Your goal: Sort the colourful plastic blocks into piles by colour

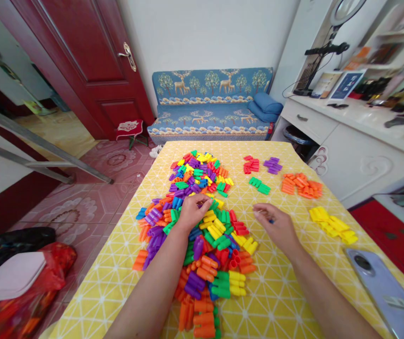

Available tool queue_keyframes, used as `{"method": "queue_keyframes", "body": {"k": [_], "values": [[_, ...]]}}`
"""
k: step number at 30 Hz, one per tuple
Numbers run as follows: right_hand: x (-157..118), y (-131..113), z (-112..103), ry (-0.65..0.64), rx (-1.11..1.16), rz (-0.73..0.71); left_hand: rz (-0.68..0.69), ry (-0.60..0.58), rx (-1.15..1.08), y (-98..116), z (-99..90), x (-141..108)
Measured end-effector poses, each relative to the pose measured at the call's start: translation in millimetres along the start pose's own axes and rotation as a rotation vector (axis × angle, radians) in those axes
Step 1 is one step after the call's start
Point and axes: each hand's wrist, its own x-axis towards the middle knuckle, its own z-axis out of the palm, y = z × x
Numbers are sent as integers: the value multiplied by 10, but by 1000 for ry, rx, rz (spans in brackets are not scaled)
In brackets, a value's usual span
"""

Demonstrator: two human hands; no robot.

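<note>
A long heap of coloured plastic pieces (197, 275), orange, green, purple, yellow, red and blue, runs down the table's middle. My left hand (195, 210) reaches over the heap with its fingers curled; what its fingertips hold, if anything, is too small to name. Right of the heap, my right hand (274, 226) hovers above the cloth, closed around something blue that barely shows. Sorted by colour at the right lie red pieces (251, 165), purple pieces (273, 165), green pieces (259, 185), orange pieces (301, 185) and yellow pieces (332, 225).
The table wears a yellow patterned cloth (269, 301). A phone (387, 294) lies at its right edge. Behind stands a blue sofa (211, 115), with a white cabinet (375, 160) to the right. Bags (46, 282) rest on the floor at left.
</note>
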Motion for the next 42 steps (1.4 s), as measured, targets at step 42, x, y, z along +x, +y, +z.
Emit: {"method": "queue_keyframes", "body": {"k": [42], "values": [[-700,-1400,1254,-734,1012,201,153,500,-1288,1240,-770,511]]}}
